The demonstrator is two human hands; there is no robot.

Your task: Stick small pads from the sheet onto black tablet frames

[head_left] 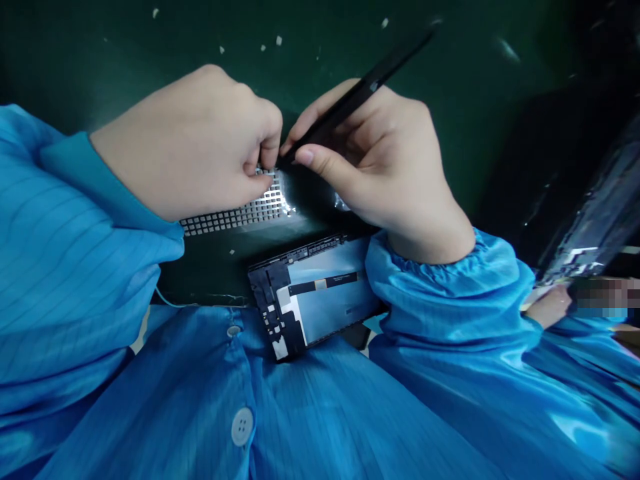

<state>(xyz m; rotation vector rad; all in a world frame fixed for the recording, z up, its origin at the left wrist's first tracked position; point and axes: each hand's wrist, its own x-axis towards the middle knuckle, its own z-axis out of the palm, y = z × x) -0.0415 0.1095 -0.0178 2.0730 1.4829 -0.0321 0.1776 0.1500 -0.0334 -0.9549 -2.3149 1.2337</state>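
My left hand [200, 140] is closed, its thumb and bent forefinger pinched at the upper edge of a sheet of small square pads [240, 215]. Part of that sheet lies under the hand, and its right end has a shiny clear margin. Between the thumb and fingers of my right hand [400, 147] are slim black tweezers [350, 100], slanting up to the right. Their tips meet the left fingertips at the sheet's corner; what is between the tips is hidden. Nearer my body, an opened phone-like device [320, 293] overhangs the table edge, tilted, partly behind my right sleeve.
The dark green table [100, 60] carries several tiny pale scraps [279, 41] beyond my hands. At the far right are a stretch of dark, glossy parts [595, 213] and another person's hand [550, 307] in a blue sleeve.
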